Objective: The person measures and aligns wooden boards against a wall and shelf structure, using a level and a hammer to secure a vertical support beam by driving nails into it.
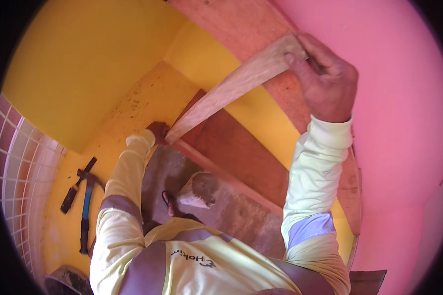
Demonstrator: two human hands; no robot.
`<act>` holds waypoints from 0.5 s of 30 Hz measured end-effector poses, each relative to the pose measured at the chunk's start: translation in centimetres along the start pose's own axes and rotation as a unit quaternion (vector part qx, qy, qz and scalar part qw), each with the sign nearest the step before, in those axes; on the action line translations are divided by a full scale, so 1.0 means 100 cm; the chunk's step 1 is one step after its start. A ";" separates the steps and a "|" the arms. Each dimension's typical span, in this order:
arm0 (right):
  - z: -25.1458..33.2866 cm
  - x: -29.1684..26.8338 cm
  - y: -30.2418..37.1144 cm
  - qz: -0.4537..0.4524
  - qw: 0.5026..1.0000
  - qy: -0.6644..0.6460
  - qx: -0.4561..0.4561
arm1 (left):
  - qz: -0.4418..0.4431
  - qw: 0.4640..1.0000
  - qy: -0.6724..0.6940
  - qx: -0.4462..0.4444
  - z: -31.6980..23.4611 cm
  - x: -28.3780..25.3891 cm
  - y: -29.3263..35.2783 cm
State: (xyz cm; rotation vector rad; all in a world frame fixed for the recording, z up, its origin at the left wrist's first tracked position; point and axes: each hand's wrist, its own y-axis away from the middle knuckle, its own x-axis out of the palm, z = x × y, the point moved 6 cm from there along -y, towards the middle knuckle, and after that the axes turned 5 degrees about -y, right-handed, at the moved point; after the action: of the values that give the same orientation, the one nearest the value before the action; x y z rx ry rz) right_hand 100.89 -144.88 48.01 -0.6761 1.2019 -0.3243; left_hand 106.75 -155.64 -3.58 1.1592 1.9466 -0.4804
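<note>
Both hands [330, 81] gripping, apparently, wooden plank [231, 93]

One view only, from a wide fisheye camera worn on the person's head, the left of a side-by-side pair. It looks steeply down along the person's own chest and both sleeved forearms, which enter from the lower edge and reach up into the picture. It sits close: the shirt front fills the bottom, and the wooden plank [236, 83] the arms reach to lies near mid-frame. Its left is the person's left. A dark round rim cuts off the corners, and straight edges bow near it: the plank and the tiled floor [19, 167] at left curve. The pink wall [403, 123] fills the right side.
</note>
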 end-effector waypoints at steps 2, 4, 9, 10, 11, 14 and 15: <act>-0.002 0.000 0.001 0.001 1.000 -0.011 -0.013 | 0.015 0.998 0.057 -0.009 0.003 -0.002 0.003; -0.001 -0.002 0.001 -0.008 0.999 0.001 -0.043 | -0.010 0.999 0.037 0.000 0.006 -0.003 0.003; -0.014 0.003 0.002 -0.005 0.999 0.033 0.019 | 0.024 0.999 0.038 -0.021 0.018 0.014 -0.009; -0.011 0.010 0.000 0.015 1.000 0.015 -0.020 | 0.050 0.998 0.024 -0.015 0.019 0.023 -0.003; -0.005 0.009 -0.004 0.021 0.998 -0.006 -0.066 | 0.029 0.998 0.048 -0.019 0.023 0.013 0.001; 0.004 -0.013 -0.001 0.035 0.995 0.074 -0.062 | 0.039 0.996 0.079 0.002 -0.004 0.002 -0.006; 0.003 -0.014 0.000 0.046 0.995 0.060 -0.058 | 0.039 0.994 0.099 -0.019 -0.004 0.000 -0.003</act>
State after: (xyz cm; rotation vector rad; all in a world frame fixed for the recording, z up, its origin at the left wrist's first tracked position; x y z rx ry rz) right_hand 100.70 -143.95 49.11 -0.7054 1.3707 -0.2214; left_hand 106.29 -155.57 -3.36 1.2939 2.0605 -0.2953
